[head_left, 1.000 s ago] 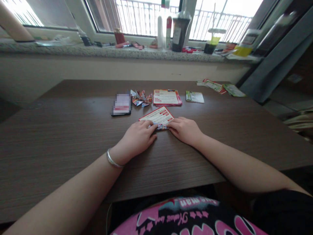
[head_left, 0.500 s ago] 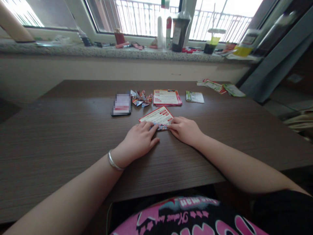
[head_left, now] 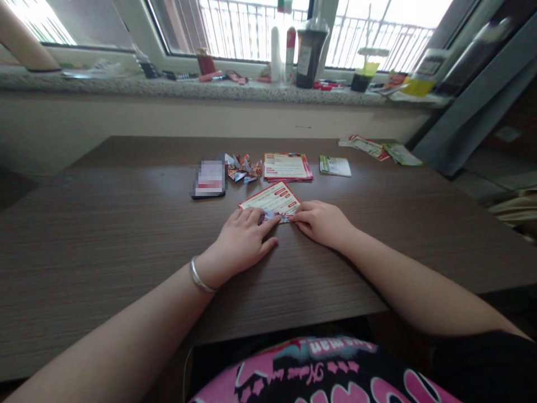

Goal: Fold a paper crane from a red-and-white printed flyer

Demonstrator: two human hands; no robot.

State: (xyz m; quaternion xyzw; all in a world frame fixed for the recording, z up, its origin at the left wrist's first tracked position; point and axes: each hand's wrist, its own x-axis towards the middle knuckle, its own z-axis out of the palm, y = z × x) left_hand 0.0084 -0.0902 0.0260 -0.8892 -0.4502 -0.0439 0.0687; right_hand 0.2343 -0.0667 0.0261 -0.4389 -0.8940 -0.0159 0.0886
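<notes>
A printed sheet of paper [head_left: 272,197] with a red border and red labels lies at an angle on the table. Along its near edge a narrow folded strip [head_left: 272,216] shows a colourful reverse side. My left hand [head_left: 247,238] rests flat on the left part of that fold, fingers stretched, index fingertip pressing the strip and thumb apart on the table. At the sheet's right corner, my right hand [head_left: 321,223] has its thumb and fingers closed on the paper's edge. Part of the fold is hidden under my fingers.
Beyond the sheet lie a phone [head_left: 208,178], several folded paper pieces [head_left: 244,169], a stack of printed sheets [head_left: 287,167] and a smaller stack [head_left: 334,165]. Paper strips [head_left: 369,146] sit at the table's far right. Bottles and small items line the windowsill [head_left: 247,94].
My left index finger has slid right along the fold. The right hand has shifted slightly right, still at the sheet's corner.
</notes>
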